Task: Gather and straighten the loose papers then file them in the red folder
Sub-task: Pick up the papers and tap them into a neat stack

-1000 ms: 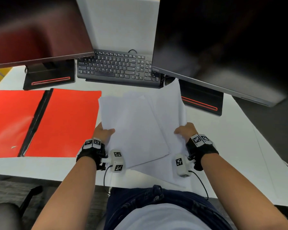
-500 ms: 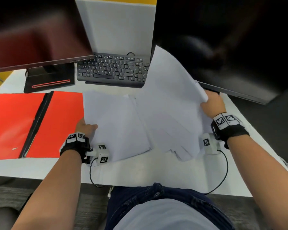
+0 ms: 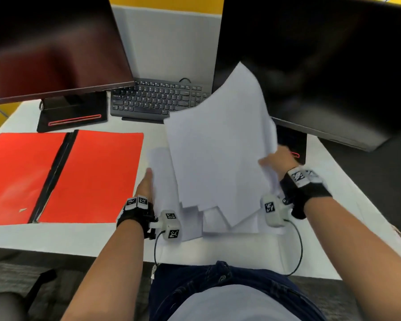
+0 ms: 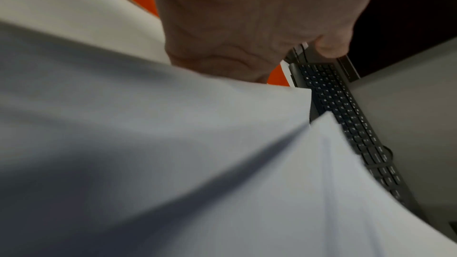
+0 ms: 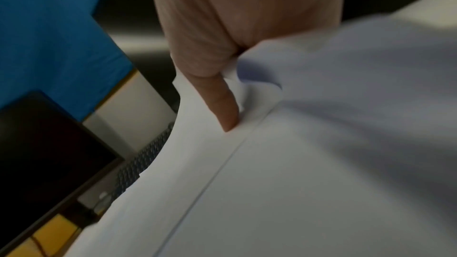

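Papers (image 3: 218,158) pinched in right hand (image 3: 278,158) fingers (left hand (image 3: 146,186) flat alongside), beside red folder (image 3: 97,174).

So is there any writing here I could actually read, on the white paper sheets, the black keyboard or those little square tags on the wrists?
Nothing legible.
White paper sheets: the faces in view look blank.
Black keyboard: key legends too small and blurred to read.
Black-and-white square tags on the wrist straps: patterns, not words.
Open red folder: no label seen.
Dark monitors: screens off, no brand readable.
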Tool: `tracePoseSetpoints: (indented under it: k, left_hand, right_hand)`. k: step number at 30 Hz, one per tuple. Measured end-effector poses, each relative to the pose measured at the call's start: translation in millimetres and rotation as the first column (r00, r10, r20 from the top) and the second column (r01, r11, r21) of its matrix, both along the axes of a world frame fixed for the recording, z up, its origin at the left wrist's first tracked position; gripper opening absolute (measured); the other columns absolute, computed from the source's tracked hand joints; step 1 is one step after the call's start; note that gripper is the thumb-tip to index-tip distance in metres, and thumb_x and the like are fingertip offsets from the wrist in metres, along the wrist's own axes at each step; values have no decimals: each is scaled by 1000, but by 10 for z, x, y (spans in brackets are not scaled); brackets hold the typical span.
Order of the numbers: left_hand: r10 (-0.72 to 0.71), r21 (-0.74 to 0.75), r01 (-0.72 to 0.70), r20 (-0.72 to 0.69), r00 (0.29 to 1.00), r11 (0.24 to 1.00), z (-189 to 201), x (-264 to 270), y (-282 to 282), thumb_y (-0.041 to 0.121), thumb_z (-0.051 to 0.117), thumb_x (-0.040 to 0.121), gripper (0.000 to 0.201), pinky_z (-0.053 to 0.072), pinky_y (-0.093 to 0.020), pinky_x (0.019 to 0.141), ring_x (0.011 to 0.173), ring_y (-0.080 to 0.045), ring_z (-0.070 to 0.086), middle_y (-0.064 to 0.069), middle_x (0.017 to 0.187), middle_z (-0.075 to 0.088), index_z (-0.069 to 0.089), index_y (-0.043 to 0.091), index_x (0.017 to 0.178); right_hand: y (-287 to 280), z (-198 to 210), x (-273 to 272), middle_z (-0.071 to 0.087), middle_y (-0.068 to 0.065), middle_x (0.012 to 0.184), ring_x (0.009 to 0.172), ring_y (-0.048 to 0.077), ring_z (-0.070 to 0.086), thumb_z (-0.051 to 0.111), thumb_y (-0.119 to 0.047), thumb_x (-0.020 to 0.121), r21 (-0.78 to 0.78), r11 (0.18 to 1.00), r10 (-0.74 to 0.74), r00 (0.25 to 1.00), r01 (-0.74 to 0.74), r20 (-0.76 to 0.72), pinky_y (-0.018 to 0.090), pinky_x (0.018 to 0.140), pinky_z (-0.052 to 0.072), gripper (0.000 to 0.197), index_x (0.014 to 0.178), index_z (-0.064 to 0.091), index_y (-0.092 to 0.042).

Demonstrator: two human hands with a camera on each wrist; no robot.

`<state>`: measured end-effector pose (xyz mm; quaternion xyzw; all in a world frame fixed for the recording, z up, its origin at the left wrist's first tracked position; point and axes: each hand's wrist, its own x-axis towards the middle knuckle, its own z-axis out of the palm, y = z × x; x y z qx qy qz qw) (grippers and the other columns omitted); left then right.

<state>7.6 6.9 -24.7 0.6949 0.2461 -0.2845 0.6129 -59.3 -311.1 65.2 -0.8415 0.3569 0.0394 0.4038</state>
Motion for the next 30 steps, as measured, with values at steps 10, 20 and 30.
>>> tracePoseSetpoints:
  k: [10,20,30]
  left_hand:
    - [-109,132,117,-70,992,984,65,113,-48,56,69,72,93,34,-44,108,131,-34,42,-11,147,40,35,10,145]
    - [-136,312,156,-85,987,937,10,234,-97,19,77,73,64,47,-43,95,115,-37,57,-18,130,58,52,1,129]
    - [-162,282,165,-31,986,945,144,214,-302,36,68,81,71,39,-43,107,127,-34,49,-14,142,48,42,3,138]
  right_hand:
    - [247,-814,-133,57,14,124,113,33,56,73,-39,74,149,975,-147,984,162,-104,39,94,48,66,126,48,-7]
    - [52,-641,-185,57,15,121,107,35,58,56,-9,84,-207,978,-62,990,35,-126,37,88,46,45,128,44,-16]
    - [-154,-638,-38,62,20,120,109,36,60,53,-15,87,-209,975,-11,919,-77,-394,33,81,45,31,114,57,1]
